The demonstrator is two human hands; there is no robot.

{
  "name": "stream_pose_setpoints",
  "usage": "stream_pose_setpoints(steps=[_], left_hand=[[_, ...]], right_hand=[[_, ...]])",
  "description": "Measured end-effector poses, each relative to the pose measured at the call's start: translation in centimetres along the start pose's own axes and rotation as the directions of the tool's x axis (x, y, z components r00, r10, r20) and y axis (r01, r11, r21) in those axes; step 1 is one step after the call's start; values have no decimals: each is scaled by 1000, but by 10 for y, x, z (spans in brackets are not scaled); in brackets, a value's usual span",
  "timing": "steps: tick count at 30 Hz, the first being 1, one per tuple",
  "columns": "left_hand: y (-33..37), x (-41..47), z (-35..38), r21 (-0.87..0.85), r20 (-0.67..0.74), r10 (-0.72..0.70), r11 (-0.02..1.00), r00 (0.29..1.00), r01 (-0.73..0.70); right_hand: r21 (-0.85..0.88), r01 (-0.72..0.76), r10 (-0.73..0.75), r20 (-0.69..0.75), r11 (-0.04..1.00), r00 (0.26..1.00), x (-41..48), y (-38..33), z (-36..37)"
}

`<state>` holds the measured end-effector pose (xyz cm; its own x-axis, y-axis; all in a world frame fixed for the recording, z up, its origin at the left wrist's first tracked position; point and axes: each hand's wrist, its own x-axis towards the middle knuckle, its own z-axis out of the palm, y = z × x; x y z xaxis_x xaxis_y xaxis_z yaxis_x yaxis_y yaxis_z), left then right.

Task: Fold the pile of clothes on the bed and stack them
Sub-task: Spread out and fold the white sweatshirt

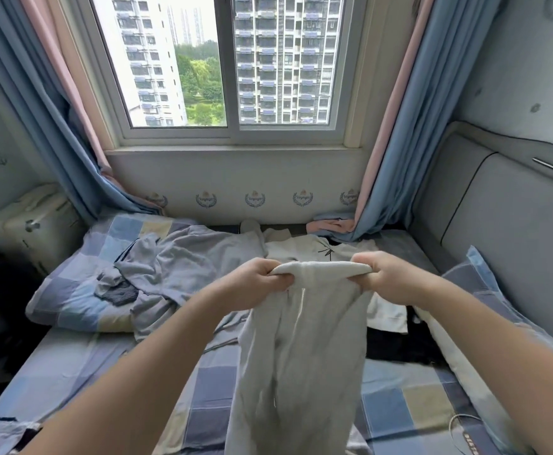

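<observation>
I hold a light grey garment [301, 356] up over the bed [81, 366]. My left hand [258, 280] grips its top edge on the left and my right hand [383, 274] grips the same edge on the right. The cloth hangs down between my forearms. Behind it on the bed lie a crumpled pale blue-grey garment [183, 257], a white garment with a dark mark [321, 249] and a black garment [396, 346]. A small dark striped piece [119, 293] lies at the left of the pile.
A checked pillow [68, 297] lies at the left and another pillow [485, 323] at the right against the padded headboard [515, 231]. Curtains [390, 159] hang at both sides of the window. A white case [29, 224] stands at the far left.
</observation>
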<state>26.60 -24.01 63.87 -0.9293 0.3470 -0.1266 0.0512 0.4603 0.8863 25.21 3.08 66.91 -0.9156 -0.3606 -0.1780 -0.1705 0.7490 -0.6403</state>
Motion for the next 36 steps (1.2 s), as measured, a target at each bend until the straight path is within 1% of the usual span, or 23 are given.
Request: stream_pose_setpoints(steps=[1,2,4,6,9,10,12,14,16,19,21,23,25,27,28,29,30,31,32,34,35,36], left_hand=[[-3,0,4,-54,4,14,998,1000,-14],[-4,-2,8,-126,17,27,992,1000,-24],[-6,-4,20,-269,80,58,962,995,-34],[-2,-5,31,-311,141,95,949,985,-47],[4,-4,40,-247,109,121,965,987,-91],[6,-5,39,-212,89,125,972,988,-104],[6,-4,32,-230,24,134,965,991,-125],[8,-3,21,-295,-75,127,945,989,-144],[13,-3,13,-376,-174,93,914,980,-154],[22,-4,6,-472,-327,75,850,942,-231],[28,-6,-4,-553,-430,39,779,902,-297],[29,-7,-18,-594,-496,6,727,868,-344],[25,-8,-30,-570,-538,-8,740,843,-357],[15,-7,-37,-482,-590,-44,820,806,-308],[8,-6,-39,-407,-617,-69,881,784,-243],[0,-5,-39,-307,-628,-88,941,773,-143],[-8,-5,-38,-200,-619,-97,979,779,-36],[-12,-7,-35,-123,-572,-111,991,813,49],[-14,-9,-28,-44,-496,-100,995,863,91],[-15,-12,-10,122,-316,17,992,949,22],[-12,-12,2,146,-221,61,989,973,-29],[-10,-11,14,111,-133,90,991,987,-75]], right_hand=[[124,-19,18,12,992,1000,-2,-2,7],[202,-36,33,17,979,999,-4,-6,14],[253,-17,17,3,967,1000,-6,-18,23],[300,15,-15,-1,954,1000,-4,-30,28],[414,-13,-18,71,910,997,1,-39,26],[413,-15,-26,92,911,995,3,-40,24],[325,25,-56,85,945,995,8,-37,20],[185,77,-80,8,980,997,14,-30,18],[67,71,-66,-76,995,995,18,-21,22],[-33,-36,31,-132,999,991,21,3,42],[-37,-153,144,-169,988,975,23,32,60],[-17,-257,249,-195,966,949,22,60,74],[51,-312,316,-169,949,933,19,79,80],[268,-313,353,-114,911,929,15,77,74],[373,-284,337,-83,883,938,13,69,67],[464,-232,285,-46,855,957,9,57,57],[537,-171,215,-20,826,976,6,44,46],[587,-111,145,-10,802,989,3,30,34],[612,-65,88,-8,789,996,2,18,24],[604,-23,31,-2,796,1000,2,-4,8],[592,-21,23,5,805,1000,4,-13,4],[582,-16,13,10,813,1000,5,-21,2]])
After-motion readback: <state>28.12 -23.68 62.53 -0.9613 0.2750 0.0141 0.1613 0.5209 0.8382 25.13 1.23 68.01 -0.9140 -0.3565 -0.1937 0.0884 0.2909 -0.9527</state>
